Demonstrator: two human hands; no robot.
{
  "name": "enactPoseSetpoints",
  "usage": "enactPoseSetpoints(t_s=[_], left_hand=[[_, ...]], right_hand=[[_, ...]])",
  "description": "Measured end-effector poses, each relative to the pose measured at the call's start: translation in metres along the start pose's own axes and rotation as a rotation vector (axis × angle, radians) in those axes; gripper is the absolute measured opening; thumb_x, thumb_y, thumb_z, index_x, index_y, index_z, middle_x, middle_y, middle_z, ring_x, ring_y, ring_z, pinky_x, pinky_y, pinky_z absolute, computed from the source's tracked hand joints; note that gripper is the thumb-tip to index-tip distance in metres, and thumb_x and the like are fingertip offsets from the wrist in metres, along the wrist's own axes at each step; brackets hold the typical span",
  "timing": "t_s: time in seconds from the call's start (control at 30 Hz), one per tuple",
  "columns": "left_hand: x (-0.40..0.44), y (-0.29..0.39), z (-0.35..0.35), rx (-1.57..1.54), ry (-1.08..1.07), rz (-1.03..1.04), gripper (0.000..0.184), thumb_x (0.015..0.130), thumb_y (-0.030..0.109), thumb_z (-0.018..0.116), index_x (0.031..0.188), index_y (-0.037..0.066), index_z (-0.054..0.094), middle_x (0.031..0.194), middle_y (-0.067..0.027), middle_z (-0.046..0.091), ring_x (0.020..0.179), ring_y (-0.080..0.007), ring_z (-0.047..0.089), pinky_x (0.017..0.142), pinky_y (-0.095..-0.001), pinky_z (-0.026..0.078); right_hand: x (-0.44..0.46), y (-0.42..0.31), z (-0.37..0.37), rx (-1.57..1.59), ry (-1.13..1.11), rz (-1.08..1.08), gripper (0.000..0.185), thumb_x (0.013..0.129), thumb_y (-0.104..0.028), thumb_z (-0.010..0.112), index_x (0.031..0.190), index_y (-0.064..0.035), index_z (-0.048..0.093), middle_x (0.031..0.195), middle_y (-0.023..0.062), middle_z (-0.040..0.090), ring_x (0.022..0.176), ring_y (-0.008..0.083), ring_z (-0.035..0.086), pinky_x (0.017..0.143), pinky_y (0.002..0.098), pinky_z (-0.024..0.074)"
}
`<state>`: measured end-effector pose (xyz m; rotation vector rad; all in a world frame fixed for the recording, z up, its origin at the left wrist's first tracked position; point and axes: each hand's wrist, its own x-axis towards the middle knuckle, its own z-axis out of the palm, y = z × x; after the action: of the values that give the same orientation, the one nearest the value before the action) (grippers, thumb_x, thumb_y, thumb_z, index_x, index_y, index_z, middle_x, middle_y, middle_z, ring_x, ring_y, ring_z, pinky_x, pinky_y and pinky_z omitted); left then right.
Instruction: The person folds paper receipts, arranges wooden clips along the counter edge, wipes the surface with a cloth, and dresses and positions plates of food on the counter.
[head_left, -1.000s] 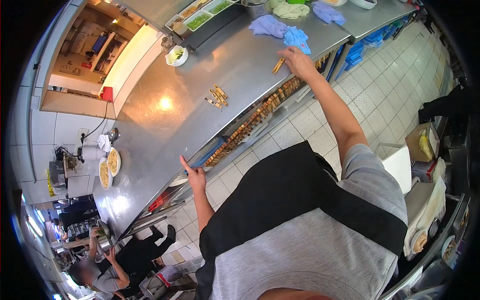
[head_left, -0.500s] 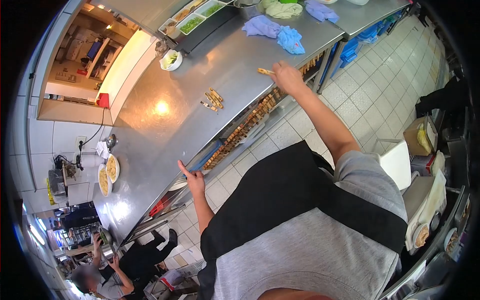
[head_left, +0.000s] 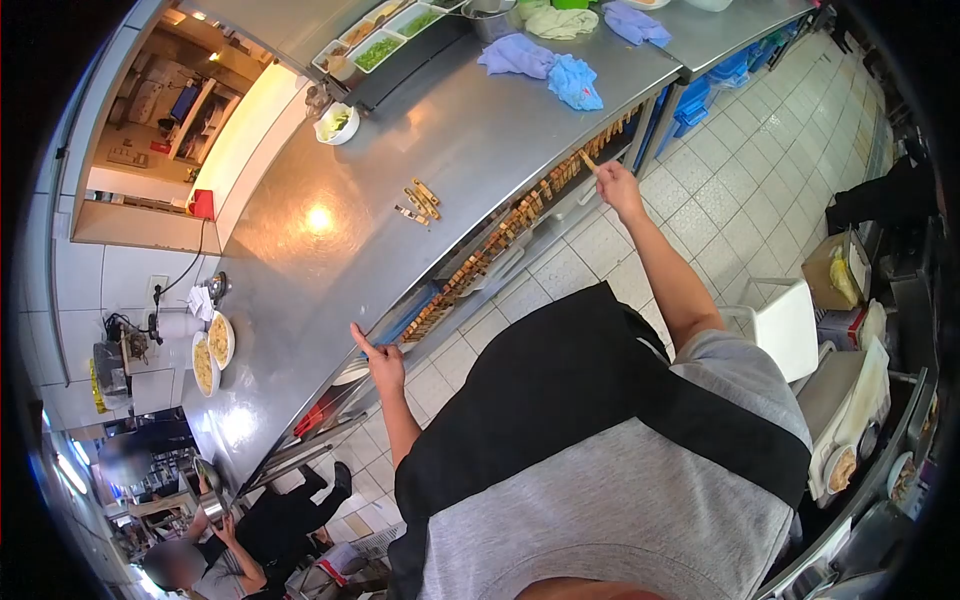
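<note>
Right hand (head_left: 618, 190): thumb and fingers were pinched together on one peg (head_left: 590, 160).
Held peg: it stuck out from the fingertips toward 11 o'clock, its far end at the row (head_left: 520, 217) of pegs under the tabletop (head_left: 290, 290) edge; contact there could not be told.
Row: from the right hand it ran down toward 8 o'clock, with more pegs at 12 o'clock.
Cluster (head_left: 424, 195): a few loose pegs lay on the tabletop at 9 o'clock from the right hand, well apart from it.
Left hand (head_left: 385, 368): the index finger reached straight out over the edge and the other fingers were curled; whether they had hold of anything could not be told.
Front edge: it slanted from about 1 o'clock down to 7, between the cluster and the wearer.
Room on top: metal surface stretched from the cluster toward the left hand, at 7 o'clock.
Limits: a blue cloth (head_left: 575, 82) lay at 11 o'clock from the right hand; two noodle bowls (head_left: 221, 340) sat at 9 o'clock from the left.
Floor (head_left: 735, 180): tiles spread at 3 o'clock from the right hand.
</note>
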<state>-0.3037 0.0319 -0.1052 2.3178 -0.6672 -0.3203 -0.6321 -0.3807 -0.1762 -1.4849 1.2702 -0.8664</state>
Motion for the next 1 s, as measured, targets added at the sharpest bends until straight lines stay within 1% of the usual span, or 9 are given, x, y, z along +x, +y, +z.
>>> enactPoseSetpoints(t_s=[0.17, 0.23, 0.27, 0.37, 0.43, 0.53, 0.67, 0.83, 1.0], left_hand=[[0.007, -0.018, 0.006, 0.030, 0.010, 0.014, 0.090, 0.077, 0.000, 0.050, 0.150, 0.023, 0.002, 0.062, -0.0094, 0.053, 0.057, -0.0241, 0.053, 0.062, -0.0378, 0.044], [0.008, -0.024, 0.002, 0.039, 0.017, 0.009, 0.090, 0.077, 0.001, 0.051, 0.150, 0.024, 0.002, 0.063, -0.0098, 0.053, 0.057, -0.0256, 0.054, 0.062, -0.0387, 0.044], [0.008, -0.023, 0.003, 0.042, 0.016, 0.006, 0.090, 0.077, 0.002, 0.051, 0.150, 0.024, 0.002, 0.063, -0.0100, 0.053, 0.058, -0.0264, 0.054, 0.062, -0.0392, 0.044], [0.002, -0.010, 0.001, 0.080, 0.022, -0.026, 0.089, 0.078, 0.003, 0.051, 0.150, 0.024, 0.002, 0.064, -0.0103, 0.054, 0.058, -0.0276, 0.055, 0.062, -0.0403, 0.045], [0.001, -0.004, -0.001, 0.093, 0.021, -0.045, 0.090, 0.078, 0.003, 0.052, 0.149, 0.024, 0.002, 0.064, -0.0102, 0.054, 0.058, -0.0275, 0.055, 0.062, -0.0405, 0.045], [0.000, -0.002, 0.000, 0.083, 0.014, -0.052, 0.090, 0.078, 0.003, 0.052, 0.149, 0.025, 0.001, 0.064, -0.0097, 0.055, 0.058, -0.0267, 0.055, 0.061, -0.0403, 0.045], [0.000, -0.004, 0.001, 0.057, 0.012, -0.046, 0.091, 0.078, 0.002, 0.053, 0.149, 0.025, 0.001, 0.064, -0.0093, 0.055, 0.057, -0.0261, 0.055, 0.060, -0.0400, 0.045], [0.002, -0.009, 0.001, 0.062, 0.009, -0.051, 0.091, 0.079, 0.002, 0.052, 0.149, 0.027, 0.000, 0.065, -0.0098, 0.056, 0.058, -0.0260, 0.056, 0.061, -0.0397, 0.045], [0.002, -0.008, 0.001, 0.055, 0.012, -0.069, 0.090, 0.079, 0.003, 0.051, 0.149, 0.028, 0.001, 0.065, -0.0107, 0.056, 0.059, -0.0257, 0.057, 0.062, -0.0398, 0.046]], right_hand=[[0.014, -0.015, 0.001, 0.182, -0.060, 0.218, 0.020, 0.091, -0.022, 0.058, 0.087, -0.0022, 0.059, 0.060, 0.0025, 0.055, 0.046, 0.0100, 0.046, 0.042, 0.0252, 0.0363], [0.017, -0.006, -0.003, 0.175, -0.045, 0.280, 0.028, 0.089, -0.029, 0.058, 0.094, -0.0017, 0.062, 0.067, 0.0076, 0.062, 0.042, 0.0118, 0.051, 0.040, 0.0269, 0.0395], [0.017, -0.005, -0.006, 0.203, -0.015, 0.333, 0.030, 0.088, -0.030, 0.059, 0.100, -0.0020, 0.062, 0.074, 0.0096, 0.064, 0.049, 0.0170, 0.056, 0.049, 0.0300, 0.0460], [0.021, 0.010, 0.002, -0.122, 0.203, -0.073, 0.026, 0.088, -0.026, 0.060, 0.103, -0.0037, 0.062, 0.086, 0.0127, 0.064, 0.073, 0.0259, 0.061, 0.071, 0.0363, 0.0490], [-0.008, -0.041, 0.001, -0.267, 0.326, -0.351, 0.024, 0.088, -0.023, 0.060, 0.104, -0.0046, 0.062, 0.090, 0.0138, 0.063, 0.085, 0.0289, 0.061, 0.080, 0.0387, 0.0475], [-0.031, -0.098, 0.041, -0.276, 0.136, -0.630, 0.019, 0.087, -0.020, 0.059, 0.096, -0.0033, 0.063, 0.093, 0.0151, 0.063, 0.090, 0.0311, 0.061, 0.080, 0.0381, 0.0479], [-0.053, -0.155, 0.116, -0.368, -0.380, -0.707, 0.022, 0.089, -0.022, 0.055, 0.098, -0.0048, 0.064, 0.098, 0.0158, 0.063, 0.095, 0.0333, 0.060, 0.082, 0.0400, 0.0475], [-0.042, -0.169, 0.190, -0.500, -0.310, -0.818, 0.026, 0.086, -0.015, 0.053, 0.109, -0.0101, 0.064, 0.107, 0.0141, 0.061, 0.101, 0.0304, 0.059, 0.083, 0.0417, 0.0486], [-0.014, -0.168, 0.187, -0.673, -0.376, -0.995, 0.030, 0.084, -0.014, 0.051, 0.112, -0.0125, 0.063, 0.109, 0.0138, 0.059, 0.103, 0.0297, 0.058, 0.083, 0.0401, 0.0496]])
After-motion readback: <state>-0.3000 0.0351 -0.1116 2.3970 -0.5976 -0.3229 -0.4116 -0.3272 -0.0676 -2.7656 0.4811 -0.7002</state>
